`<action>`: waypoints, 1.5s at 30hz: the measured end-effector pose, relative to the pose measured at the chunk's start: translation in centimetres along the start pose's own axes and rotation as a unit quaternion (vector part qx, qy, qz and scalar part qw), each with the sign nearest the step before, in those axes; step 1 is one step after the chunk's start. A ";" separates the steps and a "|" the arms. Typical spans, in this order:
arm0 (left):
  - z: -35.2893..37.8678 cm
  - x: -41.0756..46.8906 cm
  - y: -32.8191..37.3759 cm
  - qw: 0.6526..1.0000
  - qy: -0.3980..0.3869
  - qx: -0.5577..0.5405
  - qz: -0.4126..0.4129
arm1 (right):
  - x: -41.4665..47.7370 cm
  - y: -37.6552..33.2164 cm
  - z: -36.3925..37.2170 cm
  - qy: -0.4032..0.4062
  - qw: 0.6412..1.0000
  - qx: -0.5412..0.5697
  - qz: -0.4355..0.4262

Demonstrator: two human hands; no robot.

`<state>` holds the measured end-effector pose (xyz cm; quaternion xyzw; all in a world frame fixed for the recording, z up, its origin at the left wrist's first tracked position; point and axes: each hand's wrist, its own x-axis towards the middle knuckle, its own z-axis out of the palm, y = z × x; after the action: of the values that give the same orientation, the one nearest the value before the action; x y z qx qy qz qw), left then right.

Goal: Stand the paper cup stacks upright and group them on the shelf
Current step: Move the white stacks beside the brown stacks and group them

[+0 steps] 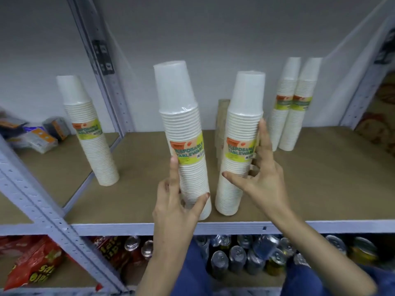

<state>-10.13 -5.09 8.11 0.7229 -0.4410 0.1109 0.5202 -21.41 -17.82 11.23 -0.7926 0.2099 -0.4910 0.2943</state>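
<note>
Standing on shelf [320, 178]: front-left cup stack [186, 124] gripped low by left hand [175, 201], front-right cup stack [243, 124] clasped by right hand [260, 180].

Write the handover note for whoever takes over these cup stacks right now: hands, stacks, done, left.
Left hand: grips the left-centre stack low down.
Right hand: holds the right-centre stack between thumb and fingers.
Both stacks stand near the front edge of the shelf, with a gap between them.
Back pair: upright, side by side, back right.
Lone stack: upright, far left.
Done: all five white stacks are upright.
Left: bring them together into one group.
</note>
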 end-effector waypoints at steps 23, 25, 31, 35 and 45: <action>20.4 4.7 10.9 0.991 -0.115 -0.032 0.062 | 6.3 12.4 -15.4 0.089 0.989 -0.111 0.050; 21.4 5.5 10.4 0.992 -0.117 -0.020 0.052 | 7.0 13.4 -15.1 0.080 0.991 -0.096 0.054; 23.8 7.5 9.4 0.992 -0.122 0.010 0.021 | 9.0 15.6 -14.3 0.064 0.993 -0.067 0.072; 25.0 7.9 8.7 0.991 -0.132 0.025 0.006 | 9.5 16.4 -14.0 0.062 0.994 -0.050 0.080; 25.5 6.6 7.8 0.989 -0.140 0.052 0.018 | 6.4 18.6 -12.6 0.061 0.990 -0.042 0.119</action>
<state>-19.76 -30.72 6.20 0.7494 -0.5164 0.0407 0.4124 -30.84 -38.87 7.23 -0.7423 0.3405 -0.4910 0.3034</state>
